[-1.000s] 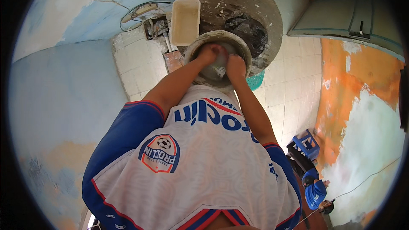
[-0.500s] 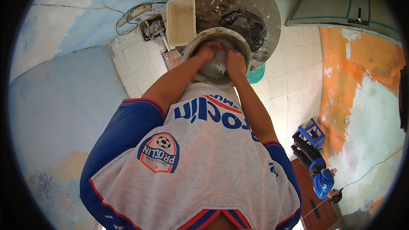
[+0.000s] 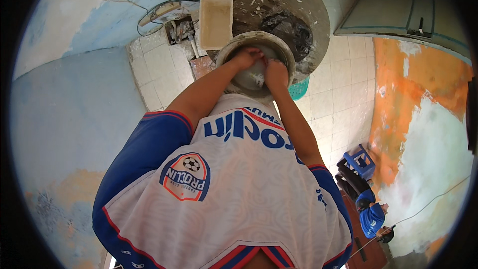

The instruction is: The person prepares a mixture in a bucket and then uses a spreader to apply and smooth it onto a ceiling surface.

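The fingers of the left hand [image 3: 247,58] curl down inside the bowl [image 3: 255,65], and those of the right hand [image 3: 277,73] bend in beside them, both pressed to something pale and rounded at the bottom of the bowl; whether they grasp it or only push on it I cannot tell, for the knuckles hide the tips. The bowl is grey, smeared and thick-rimmed; it looks stiff and rather heavy, probably slick where it is wet, so the rim would give the surest hold, one hand on each side. It sits at the near edge of the round table [image 3: 279,15], a worn, paint-spattered top; just beside the bowl, on its left, lies a shallow cream tray [image 3: 216,21]; beyond the bowl, on its right, a crumpled dark bag [image 3: 291,27]. Below the bowl the tiled floor [image 3: 338,99] shows, with a green basket [image 3: 299,89] peeping out near its right side.
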A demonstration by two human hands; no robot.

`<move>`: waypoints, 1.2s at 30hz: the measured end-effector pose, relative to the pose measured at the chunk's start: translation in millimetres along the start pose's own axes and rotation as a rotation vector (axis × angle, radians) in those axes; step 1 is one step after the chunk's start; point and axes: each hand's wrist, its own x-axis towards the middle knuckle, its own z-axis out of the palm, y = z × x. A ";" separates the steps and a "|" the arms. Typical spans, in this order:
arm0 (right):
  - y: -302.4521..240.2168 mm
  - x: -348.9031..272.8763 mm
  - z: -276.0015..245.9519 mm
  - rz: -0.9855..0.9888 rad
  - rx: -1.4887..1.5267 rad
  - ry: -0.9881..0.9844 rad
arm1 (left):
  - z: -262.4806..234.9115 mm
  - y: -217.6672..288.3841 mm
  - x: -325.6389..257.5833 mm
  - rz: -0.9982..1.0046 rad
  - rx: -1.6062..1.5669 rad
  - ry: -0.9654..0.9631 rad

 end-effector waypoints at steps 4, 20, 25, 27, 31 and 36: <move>-4.8 0.2 -2.1 0.039 0.049 0.040 | -3.6 -10.8 2.5 0.334 0.273 0.129; 4.5 -56.3 -10.7 -0.357 0.053 0.406 | -10.7 28.2 -66.5 -0.295 -0.641 -0.218; 8.7 -51.1 -8.3 -0.250 0.000 0.358 | -11.6 25.6 -55.8 -0.238 -0.497 -0.259; 8.4 -48.9 -14.7 -0.218 -0.099 0.298 | -10.5 4.7 -41.5 -0.361 -0.527 -0.219; 8.8 -44.5 -1.4 -0.219 -0.123 0.144 | -4.8 3.2 -45.6 -0.378 -0.484 -0.238; 4.7 -40.5 6.0 -0.356 -0.224 0.122 | 4.3 -2.4 -32.2 -0.374 -0.283 -0.116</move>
